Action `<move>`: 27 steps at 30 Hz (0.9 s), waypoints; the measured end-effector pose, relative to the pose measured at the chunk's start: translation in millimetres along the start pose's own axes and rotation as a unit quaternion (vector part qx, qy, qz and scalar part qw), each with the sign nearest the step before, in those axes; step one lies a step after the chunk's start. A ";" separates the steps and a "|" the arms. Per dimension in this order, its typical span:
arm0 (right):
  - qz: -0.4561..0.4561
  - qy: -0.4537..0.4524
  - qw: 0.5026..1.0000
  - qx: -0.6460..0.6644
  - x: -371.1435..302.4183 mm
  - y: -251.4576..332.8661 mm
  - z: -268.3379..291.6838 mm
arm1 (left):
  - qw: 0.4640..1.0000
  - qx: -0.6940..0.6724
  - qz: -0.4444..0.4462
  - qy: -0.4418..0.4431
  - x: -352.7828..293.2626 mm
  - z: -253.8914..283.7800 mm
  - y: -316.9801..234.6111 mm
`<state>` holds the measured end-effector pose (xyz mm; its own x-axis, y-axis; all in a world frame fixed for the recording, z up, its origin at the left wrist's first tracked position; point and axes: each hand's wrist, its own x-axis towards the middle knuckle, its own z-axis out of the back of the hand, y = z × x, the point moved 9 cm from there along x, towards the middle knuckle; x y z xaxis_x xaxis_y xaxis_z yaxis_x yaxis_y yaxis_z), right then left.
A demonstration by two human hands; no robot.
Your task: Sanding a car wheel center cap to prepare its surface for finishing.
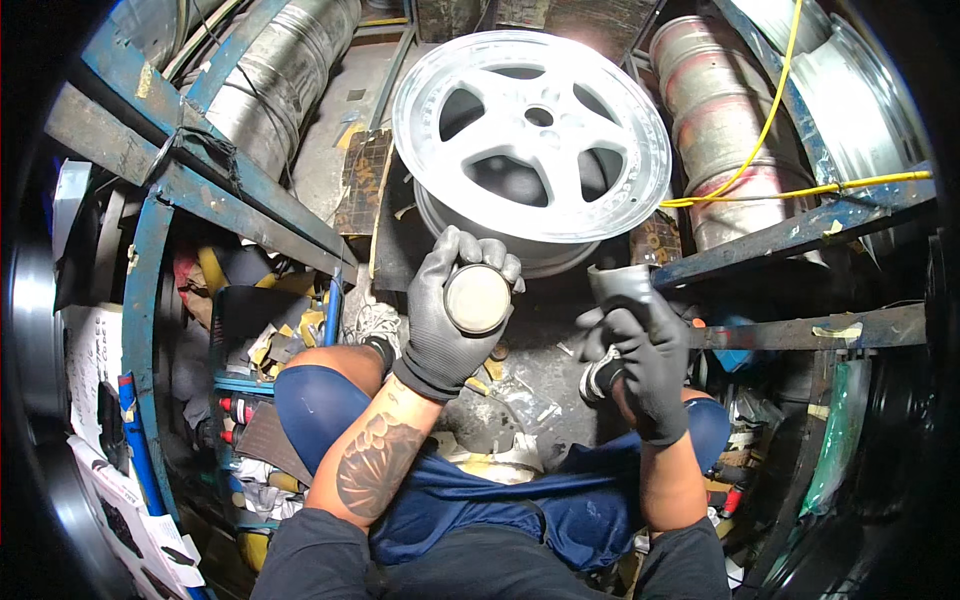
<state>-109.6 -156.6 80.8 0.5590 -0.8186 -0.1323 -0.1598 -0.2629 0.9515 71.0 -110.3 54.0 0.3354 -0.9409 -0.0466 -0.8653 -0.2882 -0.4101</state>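
Wheel [541,146], five-spoke alloy, silver-white.
Left hand [440,325], gloved: grasping dark-rimmed, pale-faced round disc [478,299] on wheel's near side. Right hand [650,355], gloved: gripping curved grey sheet [621,284] by wheel's near right edge.

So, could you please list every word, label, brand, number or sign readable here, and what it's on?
I'll say where lettering stands without copying it.
White sheet, far left: dark lettering, partly readable.
Printed white panel, lower left: mostly too small to read.
Brown board left of the silver wheel: dark marks, too blurred to read.
Round pale-faced object in the left hand: none discernible.
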 end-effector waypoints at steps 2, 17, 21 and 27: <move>-0.101 0.037 0.994 0.005 -3.7 -19.4 -19.3 | 1.000 -0.001 -0.014 0.015 -0.7 7.1 -0.2; 0.024 0.102 0.978 -0.183 -2.2 -28.4 -58.2 | 0.998 0.050 -0.018 -0.039 -5.2 11.1 1.6; 0.362 0.051 0.829 -0.423 -6.2 26.6 -84.3 | 0.998 0.004 -0.003 -0.057 -6.6 17.5 7.6; 0.310 0.153 0.748 -0.566 -7.2 0.8 -103.6 | 0.996 0.034 -0.027 -0.078 -0.5 30.7 -7.2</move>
<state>-29.4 -98.1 111.3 0.8512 -0.4032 0.3361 0.2295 0.8617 0.4525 88.5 -102.3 28.9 0.4391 -0.8839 -0.1609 -0.8186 -0.3197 -0.4772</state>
